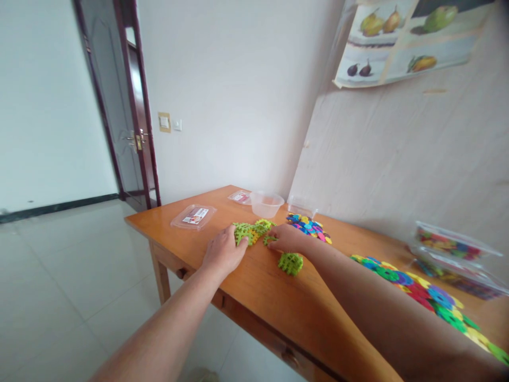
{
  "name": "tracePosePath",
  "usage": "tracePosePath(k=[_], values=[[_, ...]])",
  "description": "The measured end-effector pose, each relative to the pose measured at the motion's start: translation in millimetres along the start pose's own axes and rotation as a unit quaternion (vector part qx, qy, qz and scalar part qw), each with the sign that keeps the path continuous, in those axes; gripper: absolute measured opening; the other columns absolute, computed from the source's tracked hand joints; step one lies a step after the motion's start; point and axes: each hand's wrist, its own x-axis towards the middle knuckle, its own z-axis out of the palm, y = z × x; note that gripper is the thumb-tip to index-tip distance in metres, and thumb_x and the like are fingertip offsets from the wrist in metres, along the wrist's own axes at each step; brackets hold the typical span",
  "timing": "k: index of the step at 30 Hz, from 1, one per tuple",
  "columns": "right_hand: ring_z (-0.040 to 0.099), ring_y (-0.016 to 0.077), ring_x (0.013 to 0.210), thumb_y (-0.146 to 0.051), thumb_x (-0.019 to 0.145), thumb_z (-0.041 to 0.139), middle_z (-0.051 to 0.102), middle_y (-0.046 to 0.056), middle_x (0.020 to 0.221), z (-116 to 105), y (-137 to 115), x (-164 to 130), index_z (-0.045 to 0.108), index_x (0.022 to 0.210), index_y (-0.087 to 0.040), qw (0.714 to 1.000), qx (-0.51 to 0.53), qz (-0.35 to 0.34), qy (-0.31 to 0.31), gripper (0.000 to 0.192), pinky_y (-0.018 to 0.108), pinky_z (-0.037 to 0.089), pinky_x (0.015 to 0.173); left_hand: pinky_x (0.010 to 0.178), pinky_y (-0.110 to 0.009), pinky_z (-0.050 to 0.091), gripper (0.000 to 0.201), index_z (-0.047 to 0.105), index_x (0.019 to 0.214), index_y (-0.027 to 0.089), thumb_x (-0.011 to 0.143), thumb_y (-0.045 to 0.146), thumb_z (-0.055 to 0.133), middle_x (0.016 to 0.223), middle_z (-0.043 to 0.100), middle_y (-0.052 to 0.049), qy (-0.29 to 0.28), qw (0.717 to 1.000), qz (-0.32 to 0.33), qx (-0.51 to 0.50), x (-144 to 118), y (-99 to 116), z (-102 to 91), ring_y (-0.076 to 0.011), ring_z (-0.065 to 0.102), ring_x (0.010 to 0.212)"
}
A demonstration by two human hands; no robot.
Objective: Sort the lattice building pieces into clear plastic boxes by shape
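My left hand [223, 250] is curled against the left side of a cluster of green and yellow toothed building pieces [248, 233], thumb in front and fingers behind. My right hand [287, 239] reaches over the table from the right, its fingers closed on a green toothed building piece [269, 240] at the cluster's right side. Nearer to me, below the right hand, sits a block of joined green pieces [290, 263]. The fingertips of both hands are partly hidden.
A clear plastic bowl [266, 204] and a labelled clear lid [194, 216] lie behind the cluster. Small colourful discs [309, 227] are heaped beyond my right hand. Larger coloured discs [417, 292] spread along the right, near stacked plastic boxes [457, 260]. The wooden table's [254, 281] front edge is close.
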Motion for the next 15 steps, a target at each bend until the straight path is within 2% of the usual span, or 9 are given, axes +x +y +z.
tracePosePath(k=[4, 7, 9, 12, 15], values=[[0.066, 0.0232, 0.09, -0.041, 0.077, 0.066, 0.074, 0.006, 0.104, -8, 2, -4, 0.073, 0.106, -0.024, 1.0, -0.004, 0.017, 0.018, 0.034, 0.028, 0.044, 0.073, 0.087, -0.034, 0.044, 0.044, 0.051, 0.124, 0.021, 0.092, 0.049, 0.044, 0.128, 0.062, -0.014, 0.006, 1.0, 0.004, -0.004, 0, -1, 1.4, -0.0254, 0.061, 0.111], [0.065, 0.0213, 0.087, -0.047, 0.083, 0.059, 0.074, 0.006, 0.102, -20, 8, -23, 0.071, 0.11, -0.023, 0.998, 0.0, 0.043, 0.047, 0.038, 0.027, 0.043, 0.07, 0.087, -0.035, 0.044, 0.043, 0.052, 0.123, 0.021, 0.093, 0.049, 0.044, 0.126, 0.063, -0.013, 0.006, 1.0, 0.006, -0.007, 1, -2, 2.4, -0.0255, 0.061, 0.11], [0.065, 0.0199, 0.08, -0.051, 0.084, 0.057, 0.073, 0.005, 0.094, -25, 11, -41, 0.071, 0.106, -0.025, 0.996, 0.011, 0.06, 0.064, 0.036, 0.027, 0.041, 0.065, 0.087, -0.035, 0.044, 0.042, 0.052, 0.123, 0.021, 0.093, 0.049, 0.043, 0.124, 0.064, -0.013, 0.005, 1.0, 0.004, -0.008, 1, -2, 3.3, -0.0257, 0.061, 0.11], [0.063, 0.019, 0.073, -0.055, 0.086, 0.055, 0.072, 0.004, 0.085, -24, 11, -71, 0.072, 0.095, -0.026, 0.993, 0.009, 0.079, 0.085, 0.035, 0.028, 0.037, 0.062, 0.087, -0.035, 0.044, 0.041, 0.052, 0.123, 0.021, 0.093, 0.048, 0.043, 0.122, 0.065, -0.013, 0.004, 1.0, 0.005, -0.015, 2, -3, 5.0, -0.0256, 0.061, 0.11], [0.063, 0.0199, 0.076, -0.056, 0.085, 0.055, 0.071, 0.005, 0.087, -15, 6, -91, 0.071, 0.092, -0.025, 0.993, -0.018, 0.08, 0.082, 0.035, 0.029, 0.037, 0.062, 0.089, -0.034, 0.043, 0.043, 0.051, 0.125, 0.021, 0.093, 0.048, 0.043, 0.125, 0.064, -0.013, 0.01, 1.0, 0.005, -0.023, 3, -5, 7.1, -0.025, 0.06, 0.113]])
